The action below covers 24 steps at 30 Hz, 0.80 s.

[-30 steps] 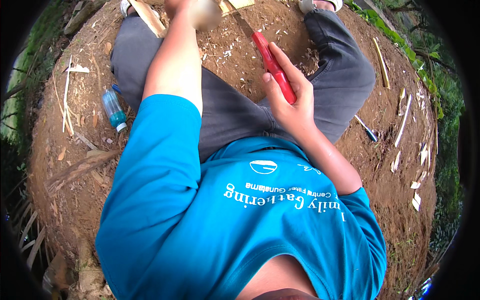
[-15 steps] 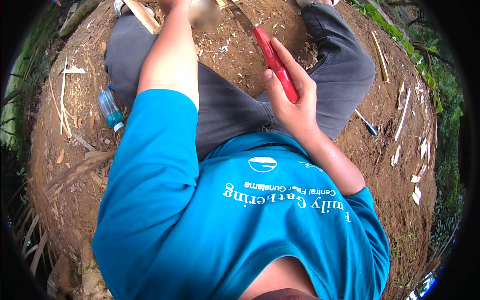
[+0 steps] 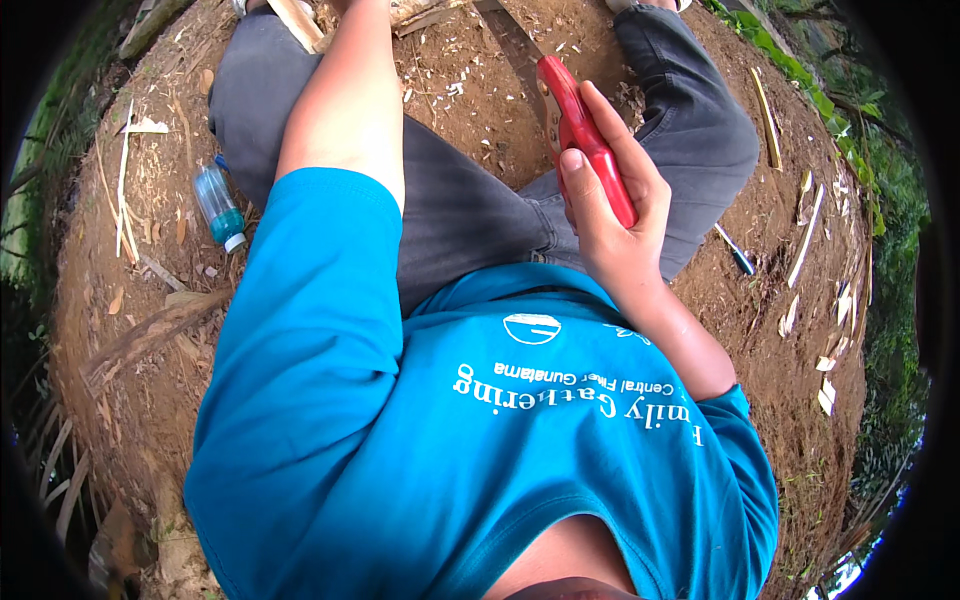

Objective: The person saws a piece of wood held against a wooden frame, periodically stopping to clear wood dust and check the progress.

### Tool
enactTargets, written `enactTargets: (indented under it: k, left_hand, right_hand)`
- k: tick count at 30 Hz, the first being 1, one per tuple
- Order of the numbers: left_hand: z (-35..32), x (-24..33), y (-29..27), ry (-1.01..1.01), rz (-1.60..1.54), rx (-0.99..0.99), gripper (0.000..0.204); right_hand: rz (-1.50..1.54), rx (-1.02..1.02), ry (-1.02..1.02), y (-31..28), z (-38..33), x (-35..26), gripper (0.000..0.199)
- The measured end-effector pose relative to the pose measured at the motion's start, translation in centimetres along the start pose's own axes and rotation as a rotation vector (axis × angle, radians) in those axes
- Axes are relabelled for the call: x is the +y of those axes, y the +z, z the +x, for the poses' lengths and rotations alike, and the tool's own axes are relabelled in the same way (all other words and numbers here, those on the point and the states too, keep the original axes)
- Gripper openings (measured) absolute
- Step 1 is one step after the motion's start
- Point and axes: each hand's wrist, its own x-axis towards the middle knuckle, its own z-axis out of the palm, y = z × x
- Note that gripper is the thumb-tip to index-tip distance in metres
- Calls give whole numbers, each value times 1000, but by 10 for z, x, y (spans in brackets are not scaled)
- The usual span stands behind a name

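Note:
My right hand (image 3: 620,190) is closed around the red handle of a saw (image 3: 590,140), with the thumb lying along its near side. The saw's flat grey blade points away from me to the top edge, where its far end is cut off. My left arm reaches forward, and only the base of my left hand (image 3: 358,5) shows at the top edge; its fingers are out of the picture. Just right of that hand is a pale piece of wood (image 3: 425,14), partly cut off. A split wooden slat (image 3: 297,25) lies by my left leg.
I sit on brown soil with my legs (image 3: 460,190) apart and wood chips between them. At left are a clear bottle with blue-green liquid (image 3: 218,208) and a rough branch (image 3: 150,340). A dark-handled tool (image 3: 737,252) and several pale wood strips (image 3: 806,235) lie at right.
My right hand has drawn the saw back toward me and a little to the right. My left hand has slipped farther past the top edge, and the piece of wood beside it shows more plainly.

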Motion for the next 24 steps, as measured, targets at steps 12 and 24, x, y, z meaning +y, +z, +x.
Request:
enactTargets:
  k: [12,24]
  left_hand:
    - [4,-1,10,-54,198,127,63]
    - [4,0,4,-68,234,82,64]
  right_hand:
    - [17,113,-308,32,105,28,40]
    - [58,30,-239,73,167,51,42]
